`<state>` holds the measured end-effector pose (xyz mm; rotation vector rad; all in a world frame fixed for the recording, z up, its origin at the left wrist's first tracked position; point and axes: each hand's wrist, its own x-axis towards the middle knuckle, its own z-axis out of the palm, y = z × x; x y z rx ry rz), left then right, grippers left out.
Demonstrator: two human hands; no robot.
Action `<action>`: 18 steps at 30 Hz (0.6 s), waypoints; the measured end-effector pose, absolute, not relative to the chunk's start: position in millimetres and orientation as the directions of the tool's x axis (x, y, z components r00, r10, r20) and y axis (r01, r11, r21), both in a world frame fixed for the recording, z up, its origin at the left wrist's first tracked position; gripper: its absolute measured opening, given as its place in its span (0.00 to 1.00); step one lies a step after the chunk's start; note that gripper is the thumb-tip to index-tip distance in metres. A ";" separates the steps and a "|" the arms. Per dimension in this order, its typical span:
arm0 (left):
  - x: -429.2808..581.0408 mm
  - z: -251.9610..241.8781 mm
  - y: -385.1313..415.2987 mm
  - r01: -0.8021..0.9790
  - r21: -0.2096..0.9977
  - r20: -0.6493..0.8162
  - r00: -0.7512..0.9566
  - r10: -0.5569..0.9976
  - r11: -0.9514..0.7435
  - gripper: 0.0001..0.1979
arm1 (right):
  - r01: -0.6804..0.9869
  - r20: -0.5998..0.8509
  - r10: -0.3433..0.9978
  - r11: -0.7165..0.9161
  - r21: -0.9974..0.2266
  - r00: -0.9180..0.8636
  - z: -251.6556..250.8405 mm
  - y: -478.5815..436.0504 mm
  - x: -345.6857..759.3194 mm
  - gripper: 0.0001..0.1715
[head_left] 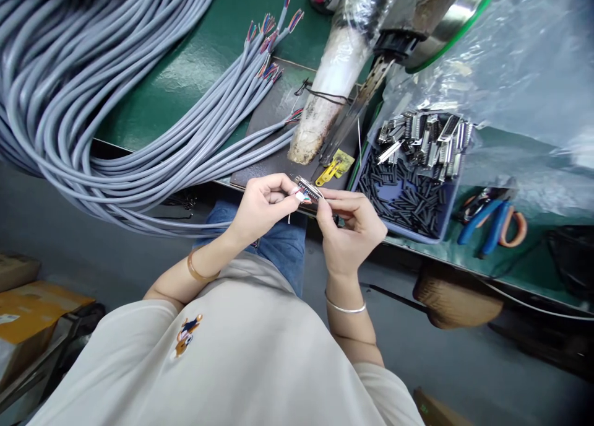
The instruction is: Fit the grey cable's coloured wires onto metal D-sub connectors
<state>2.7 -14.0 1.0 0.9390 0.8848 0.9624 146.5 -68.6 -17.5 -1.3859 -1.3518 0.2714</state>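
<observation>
My left hand [265, 207] pinches the stripped end of a grey cable, where a white part and thin coloured wires [304, 197] show between thumb and fingers. Touching those wires is a small metal connector with a row of black pins [310, 189]. My right hand [350, 226] grips the connector's right end between thumb and forefinger. Both hands meet at the table's front edge, just below a yellow clip-like piece [335, 168] under the tip of a dark metal tool [357, 107].
Many grey cables [153, 160] sweep across the left. A wrapped white tube [331, 82] slants over the dark board [273, 104]. Right of my hands, a blue tray [406, 233] holds connectors [429, 141] and black sleeves [417, 203], with blue-handled pliers [494, 228] beyond.
</observation>
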 end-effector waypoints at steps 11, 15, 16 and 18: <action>-6.9 -5.6 -1.0 -0.278 0.833 -0.280 0.533 0.799 0.478 0.10 | 0.501 0.459 0.827 0.261 -0.825 0.326 -15.3 -68.1 147.1 0.06; -0.6 -6.0 -7.5 -0.297 0.897 -0.214 0.354 0.911 0.326 0.12 | 0.638 0.602 0.750 0.326 -0.697 0.275 -20.0 -66.5 145.7 0.05; 0.9 -5.9 -9.0 -0.286 0.913 -0.190 0.327 0.926 0.289 0.12 | 0.672 0.640 0.726 0.346 -0.654 0.249 -20.9 -65.9 145.7 0.06; 2.9 -5.7 -10.7 -0.264 0.936 -0.152 0.291 0.945 0.232 0.11 | 0.717 0.686 0.698 0.370 -0.591 0.205 -21.5 -64.2 146.1 0.07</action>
